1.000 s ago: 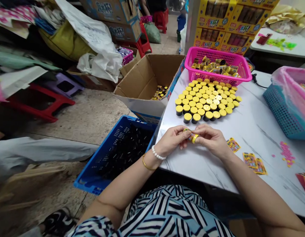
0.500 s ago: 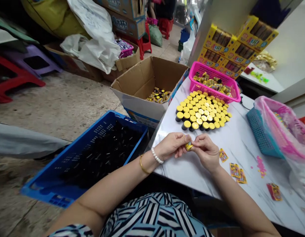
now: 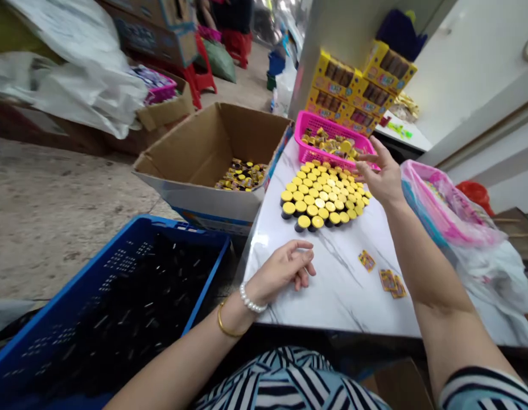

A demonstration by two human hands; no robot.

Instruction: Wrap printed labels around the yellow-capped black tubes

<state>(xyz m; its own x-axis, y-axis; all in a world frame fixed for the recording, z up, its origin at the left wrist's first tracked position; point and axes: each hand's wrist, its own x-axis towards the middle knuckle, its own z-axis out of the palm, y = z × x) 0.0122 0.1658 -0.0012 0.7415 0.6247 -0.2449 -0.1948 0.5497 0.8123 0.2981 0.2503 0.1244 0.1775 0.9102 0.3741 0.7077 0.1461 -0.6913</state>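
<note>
My left hand hovers low over the near left part of the white table, fingers loosely bent and apart, holding nothing. Reaching forward, my right hand is open beside the near right corner of the pink basket, its fingers spread. Small yellow-and-dark containers fill that basket. One yellow-capped container shows left of my right fingertips; whether it lies on the pile or is in the air, I cannot tell. In front of the basket, many black containers with yellow lids stand upright, packed together.
Printed labels lie on the marbled table. Left of it stand a cardboard box with more containers and a blue crate of black parts. Yellow display boxes are stacked behind. A plastic-lined basket is at right.
My hands have parted. The small yellow piece between them has left my left hand, and my right hand has moved forward to the pink basket and opened. The view has turned right.
</note>
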